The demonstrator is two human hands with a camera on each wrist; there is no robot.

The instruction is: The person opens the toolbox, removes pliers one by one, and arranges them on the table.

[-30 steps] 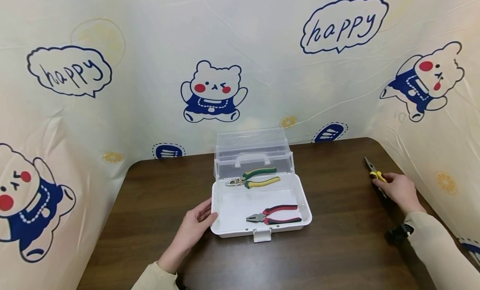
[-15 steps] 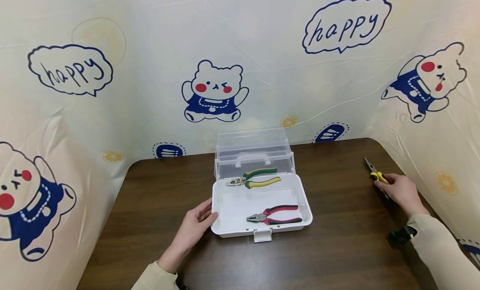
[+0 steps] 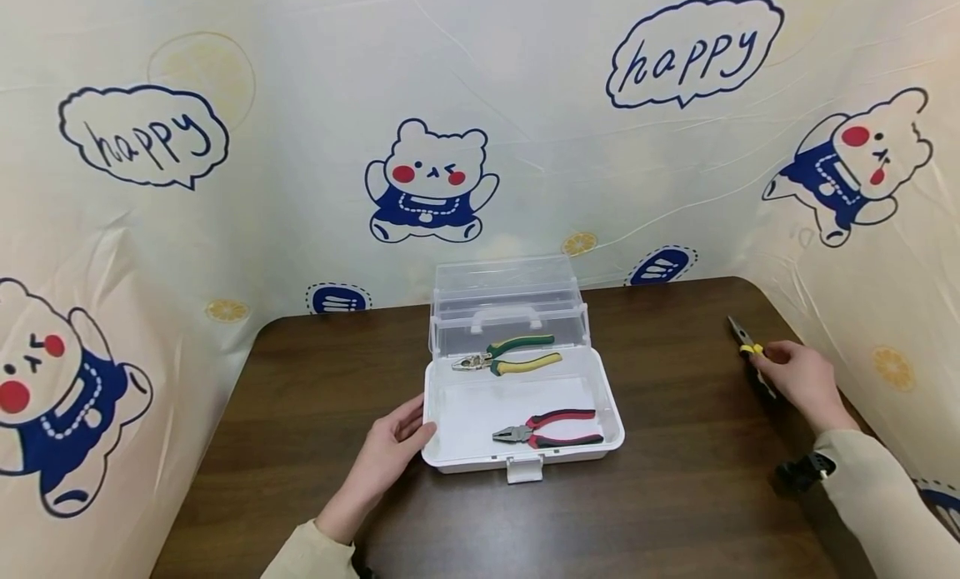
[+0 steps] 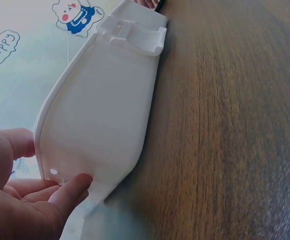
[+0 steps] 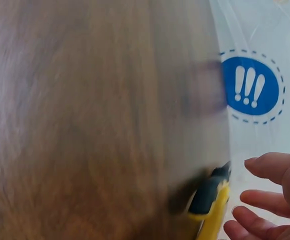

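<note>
At the middle of the table stands a white toolbox [image 3: 480, 461], its clear lid [image 3: 506, 283] raised. Inside lie green-and-yellow pliers [image 3: 525, 366] at the back and red-and-black pliers [image 3: 543, 439] at the front. My left hand [image 3: 386, 450] grips the box's left end, thumb at the front corner; the left wrist view shows the fingers on its white wall [image 4: 97, 100]. Far right, yellow-and-black needle-nose pliers [image 3: 741, 333] point away from me. My right hand [image 3: 802, 383] is at their handles. In the right wrist view its thumb and fingers [image 5: 265, 202] are spread beside the yellow handle [image 5: 214, 217].
The brown wooden table [image 3: 315, 379] ends at a printed curtain [image 3: 300, 146] at the back and sides. A white latch [image 3: 524, 470] hangs from the box's front. A black device [image 3: 804, 472] sits at my right wrist.
The right hand has shifted slightly over the needle-nose pliers' handles, so less yellow shows. The left hand and the toolbox stay where they were.
</note>
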